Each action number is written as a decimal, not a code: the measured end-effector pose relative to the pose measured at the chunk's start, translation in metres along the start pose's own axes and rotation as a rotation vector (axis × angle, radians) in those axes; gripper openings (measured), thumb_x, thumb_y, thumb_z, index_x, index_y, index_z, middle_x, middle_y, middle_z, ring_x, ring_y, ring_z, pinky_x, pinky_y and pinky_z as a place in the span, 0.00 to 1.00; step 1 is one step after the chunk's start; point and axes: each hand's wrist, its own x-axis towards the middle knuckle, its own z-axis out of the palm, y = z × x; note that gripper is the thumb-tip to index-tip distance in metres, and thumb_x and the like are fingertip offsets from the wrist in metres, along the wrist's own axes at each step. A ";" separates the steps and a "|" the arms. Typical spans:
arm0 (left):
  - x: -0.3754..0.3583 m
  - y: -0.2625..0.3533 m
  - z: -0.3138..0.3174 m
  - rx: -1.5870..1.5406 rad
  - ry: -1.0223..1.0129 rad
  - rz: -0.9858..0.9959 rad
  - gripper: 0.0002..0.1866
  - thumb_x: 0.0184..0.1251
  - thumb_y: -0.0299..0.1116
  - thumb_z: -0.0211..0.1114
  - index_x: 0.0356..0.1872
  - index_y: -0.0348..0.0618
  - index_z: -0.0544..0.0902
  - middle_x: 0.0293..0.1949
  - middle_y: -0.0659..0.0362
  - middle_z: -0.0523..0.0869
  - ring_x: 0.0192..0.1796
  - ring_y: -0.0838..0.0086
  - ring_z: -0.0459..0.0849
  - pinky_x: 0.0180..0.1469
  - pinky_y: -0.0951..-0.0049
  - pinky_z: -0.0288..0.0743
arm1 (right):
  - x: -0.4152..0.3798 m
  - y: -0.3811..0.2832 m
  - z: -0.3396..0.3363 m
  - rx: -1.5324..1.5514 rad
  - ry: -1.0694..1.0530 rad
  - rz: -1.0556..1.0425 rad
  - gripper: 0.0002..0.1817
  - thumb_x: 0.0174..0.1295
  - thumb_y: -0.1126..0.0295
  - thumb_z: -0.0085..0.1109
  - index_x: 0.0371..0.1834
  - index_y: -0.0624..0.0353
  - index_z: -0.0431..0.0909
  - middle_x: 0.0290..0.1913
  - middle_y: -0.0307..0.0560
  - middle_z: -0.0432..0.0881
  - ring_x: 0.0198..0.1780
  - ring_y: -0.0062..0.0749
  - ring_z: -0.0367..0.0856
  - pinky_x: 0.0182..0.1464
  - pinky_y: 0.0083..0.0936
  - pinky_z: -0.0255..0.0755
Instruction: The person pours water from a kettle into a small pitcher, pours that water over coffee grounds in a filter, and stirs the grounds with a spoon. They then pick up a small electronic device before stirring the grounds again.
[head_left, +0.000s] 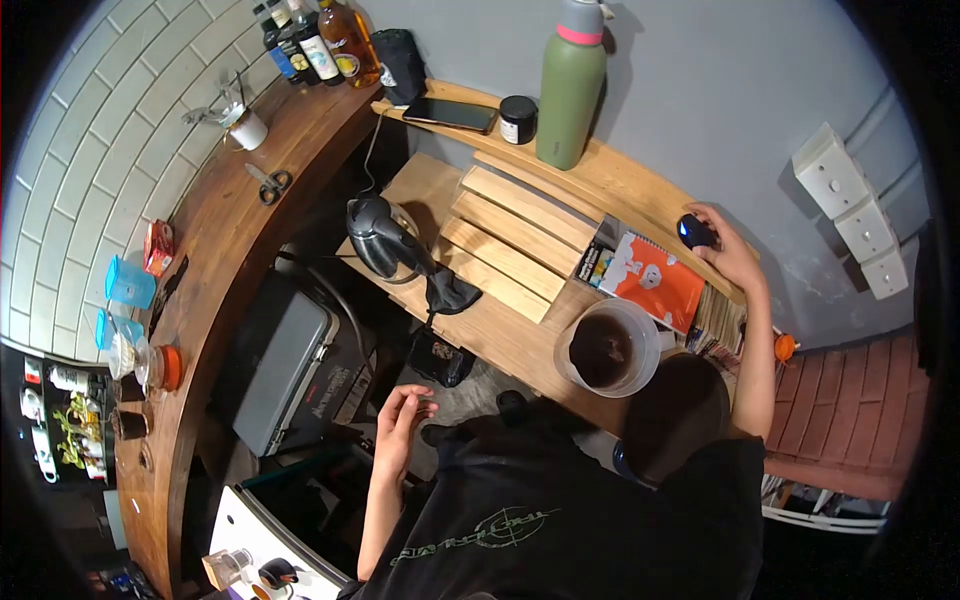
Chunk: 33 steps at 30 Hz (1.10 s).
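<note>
My right hand (730,250) reaches to the right end of a narrow wooden shelf (640,185). Its fingers are closed around a small rounded black device (693,232) with a blue light; its exact kind cannot be made out. Just below lie an orange book (655,283) with a white cartoon figure and a row of thin books or magazines (722,325). My left hand (402,420) hangs in the air before my body, fingers loosely bent and apart, nothing seen in it. Between the hands, a clear plastic tub (646,335) holds dark brown liquid on the wooden bench (510,345).
A black kettle (375,240) stands beside a slatted wooden rack (515,235). The shelf carries a green bottle (570,95), a dark jar (518,120) and a phone (450,114). Scissors (268,184) lie on the curved counter (215,230) at left. Below it sits a grey hard case (275,365).
</note>
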 end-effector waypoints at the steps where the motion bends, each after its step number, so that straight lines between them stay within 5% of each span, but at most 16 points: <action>1: -0.003 0.002 -0.001 -0.012 0.020 -0.003 0.13 0.83 0.37 0.54 0.53 0.39 0.79 0.50 0.58 0.83 0.49 0.76 0.84 0.54 0.73 0.76 | 0.000 0.010 0.001 0.043 0.001 -0.012 0.38 0.52 0.86 0.65 0.69 0.51 0.69 0.60 0.48 0.77 0.63 0.39 0.75 0.68 0.31 0.67; 4: -0.008 0.004 -0.009 -0.015 0.054 0.015 0.13 0.83 0.37 0.53 0.53 0.39 0.79 0.50 0.59 0.83 0.49 0.76 0.84 0.55 0.73 0.76 | 0.004 0.035 0.003 -0.005 0.023 -0.123 0.35 0.58 0.81 0.65 0.71 0.55 0.67 0.65 0.52 0.75 0.66 0.42 0.75 0.69 0.33 0.66; 6: -0.013 0.011 -0.018 -0.018 0.102 0.052 0.13 0.83 0.37 0.53 0.53 0.39 0.79 0.50 0.59 0.83 0.49 0.76 0.84 0.55 0.73 0.76 | -0.017 -0.015 -0.001 -0.387 0.125 -0.075 0.32 0.64 0.74 0.64 0.72 0.58 0.66 0.65 0.55 0.74 0.67 0.49 0.73 0.69 0.35 0.65; 11: -0.032 0.033 -0.053 -0.082 0.196 0.117 0.11 0.81 0.37 0.57 0.50 0.41 0.79 0.48 0.60 0.83 0.48 0.76 0.83 0.55 0.72 0.75 | -0.062 -0.184 0.025 -0.267 0.195 -0.209 0.27 0.66 0.69 0.61 0.69 0.57 0.69 0.59 0.52 0.77 0.56 0.42 0.76 0.60 0.37 0.70; 13: -0.036 0.031 -0.080 -0.045 0.215 0.168 0.09 0.79 0.36 0.59 0.47 0.41 0.80 0.45 0.61 0.84 0.47 0.78 0.83 0.54 0.74 0.75 | -0.070 -0.227 0.046 -0.174 -0.054 -0.446 0.14 0.65 0.71 0.63 0.52 0.63 0.77 0.46 0.55 0.80 0.47 0.48 0.79 0.53 0.34 0.72; 16: -0.054 0.043 -0.111 -0.024 0.265 0.219 0.12 0.80 0.37 0.58 0.40 0.40 0.81 0.42 0.60 0.83 0.45 0.78 0.81 0.52 0.74 0.74 | -0.067 -0.278 0.094 -0.124 -0.331 -0.478 0.07 0.64 0.73 0.62 0.39 0.66 0.78 0.36 0.53 0.79 0.38 0.46 0.79 0.43 0.33 0.72; 17: -0.060 0.045 -0.125 -0.007 0.264 0.267 0.13 0.81 0.38 0.57 0.38 0.39 0.81 0.42 0.59 0.83 0.45 0.78 0.81 0.52 0.74 0.74 | -0.064 -0.293 0.124 -0.105 -0.286 -0.624 0.06 0.63 0.75 0.62 0.34 0.67 0.77 0.30 0.54 0.78 0.33 0.48 0.79 0.37 0.36 0.71; 25: -0.118 0.042 -0.224 -0.061 0.457 0.368 0.16 0.80 0.38 0.56 0.31 0.39 0.76 0.36 0.61 0.78 0.40 0.77 0.77 0.47 0.74 0.70 | -0.056 -0.406 0.295 0.061 -0.759 -0.636 0.06 0.71 0.73 0.52 0.38 0.64 0.77 0.24 0.54 0.81 0.27 0.46 0.83 0.32 0.36 0.72; 33: -0.156 0.035 -0.294 -0.005 0.675 0.450 0.13 0.81 0.36 0.55 0.35 0.39 0.77 0.36 0.62 0.78 0.38 0.79 0.75 0.45 0.77 0.70 | -0.047 -0.524 0.408 0.197 -0.850 -0.794 0.09 0.75 0.67 0.51 0.45 0.61 0.78 0.22 0.50 0.79 0.26 0.36 0.82 0.33 0.29 0.73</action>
